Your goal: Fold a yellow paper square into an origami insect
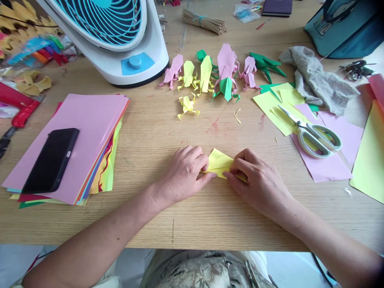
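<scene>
Between my hands, near the table's middle, is a small piece of folded yellow paper [220, 161] with a peaked upper edge and a crease across it. My left hand [190, 170] pinches its left end, thumb below and fingers curled above. At the other end my right hand [253, 176] grips the paper between thumb and bent fingers, hiding that corner. Farther back stand several folded paper figures: a yellow one [188, 105] nearest, and behind it a green one [225, 89] and a large pink one [227, 60].
Scissors [318, 138] lie on pink and yellow paper sheets [333, 170] at right, near a grey cloth [324, 82]. At left, a phone [51, 160] rests on a stack of coloured paper [96, 116]. A fan [141, 60] stands behind. Bundled sticks [204, 22] lie at the back.
</scene>
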The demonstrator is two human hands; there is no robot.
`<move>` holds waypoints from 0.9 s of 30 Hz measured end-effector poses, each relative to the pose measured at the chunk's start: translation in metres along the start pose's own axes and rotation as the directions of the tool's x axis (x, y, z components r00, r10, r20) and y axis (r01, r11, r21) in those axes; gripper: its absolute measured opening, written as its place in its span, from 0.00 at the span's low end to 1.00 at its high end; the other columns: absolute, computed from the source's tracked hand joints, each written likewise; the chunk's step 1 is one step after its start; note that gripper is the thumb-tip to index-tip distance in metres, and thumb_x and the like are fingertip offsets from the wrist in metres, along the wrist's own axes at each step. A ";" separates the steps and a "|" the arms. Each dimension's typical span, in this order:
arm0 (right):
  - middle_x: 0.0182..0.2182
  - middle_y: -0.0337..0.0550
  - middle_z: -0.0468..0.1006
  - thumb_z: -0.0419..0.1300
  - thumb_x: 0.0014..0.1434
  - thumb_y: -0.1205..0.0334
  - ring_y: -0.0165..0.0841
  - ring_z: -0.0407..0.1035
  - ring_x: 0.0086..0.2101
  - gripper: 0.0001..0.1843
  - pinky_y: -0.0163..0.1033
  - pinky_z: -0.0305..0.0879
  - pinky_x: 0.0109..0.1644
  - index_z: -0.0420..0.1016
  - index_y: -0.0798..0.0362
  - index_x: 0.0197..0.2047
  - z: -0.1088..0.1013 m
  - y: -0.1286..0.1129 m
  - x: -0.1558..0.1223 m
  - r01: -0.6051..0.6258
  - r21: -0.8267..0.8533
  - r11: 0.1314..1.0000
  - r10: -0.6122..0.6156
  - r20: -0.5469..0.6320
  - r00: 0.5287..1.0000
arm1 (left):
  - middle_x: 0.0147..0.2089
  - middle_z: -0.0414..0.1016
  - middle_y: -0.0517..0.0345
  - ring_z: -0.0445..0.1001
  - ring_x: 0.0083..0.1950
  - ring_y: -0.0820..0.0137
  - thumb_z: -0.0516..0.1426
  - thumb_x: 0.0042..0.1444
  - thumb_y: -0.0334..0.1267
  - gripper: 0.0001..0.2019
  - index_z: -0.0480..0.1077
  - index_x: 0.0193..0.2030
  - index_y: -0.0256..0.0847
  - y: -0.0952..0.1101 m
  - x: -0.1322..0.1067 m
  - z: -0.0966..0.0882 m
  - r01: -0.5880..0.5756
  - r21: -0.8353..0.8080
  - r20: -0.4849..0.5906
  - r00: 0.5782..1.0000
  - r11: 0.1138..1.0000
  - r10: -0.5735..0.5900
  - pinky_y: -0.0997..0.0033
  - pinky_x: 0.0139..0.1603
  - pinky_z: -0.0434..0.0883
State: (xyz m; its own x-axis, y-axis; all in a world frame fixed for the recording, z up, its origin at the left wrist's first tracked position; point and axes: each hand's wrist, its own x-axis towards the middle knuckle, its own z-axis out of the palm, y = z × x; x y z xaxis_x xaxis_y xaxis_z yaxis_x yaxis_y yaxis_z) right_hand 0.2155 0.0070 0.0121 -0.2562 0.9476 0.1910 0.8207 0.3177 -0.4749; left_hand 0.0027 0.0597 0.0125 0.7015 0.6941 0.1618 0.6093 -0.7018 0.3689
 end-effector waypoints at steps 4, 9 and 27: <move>0.34 0.43 0.70 0.60 0.61 0.64 0.30 0.66 0.28 0.10 0.36 0.60 0.30 0.66 0.51 0.28 0.001 0.000 0.000 0.007 0.007 1.000 -0.007 -0.003 1.000 | 0.35 0.67 0.55 0.66 0.40 0.63 0.60 0.59 0.41 0.12 0.63 0.30 0.41 0.004 0.001 0.003 0.037 0.028 -0.009 0.999 0.999 -0.037 0.63 0.40 0.62; 0.34 0.42 0.69 0.61 0.60 0.66 0.32 0.65 0.30 0.07 0.37 0.60 0.32 0.66 0.51 0.32 0.002 0.001 -0.001 -0.002 0.010 1.000 0.002 -0.010 1.000 | 0.37 0.67 0.53 0.66 0.41 0.61 0.58 0.59 0.41 0.10 0.62 0.30 0.41 0.008 0.003 0.002 0.074 0.086 0.020 0.997 0.994 -0.075 0.61 0.40 0.62; 0.42 0.47 0.71 0.53 0.66 0.73 0.34 0.69 0.39 0.13 0.38 0.67 0.40 0.73 0.50 0.48 -0.018 0.013 -0.022 0.159 0.226 0.961 -0.149 -0.060 0.987 | 0.37 0.68 0.54 0.67 0.42 0.61 0.59 0.58 0.45 0.13 0.63 0.29 0.41 0.011 0.006 0.006 0.106 0.147 -0.008 0.994 0.983 -0.106 0.62 0.41 0.61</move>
State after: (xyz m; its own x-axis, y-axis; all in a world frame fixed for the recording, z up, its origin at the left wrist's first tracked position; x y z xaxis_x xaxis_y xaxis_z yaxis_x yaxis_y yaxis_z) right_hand 0.2404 -0.0106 0.0170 -0.3445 0.8857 0.3111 0.6324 0.4639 -0.6204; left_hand 0.0164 0.0550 0.0120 0.6298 0.7659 0.1294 0.7280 -0.6401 0.2456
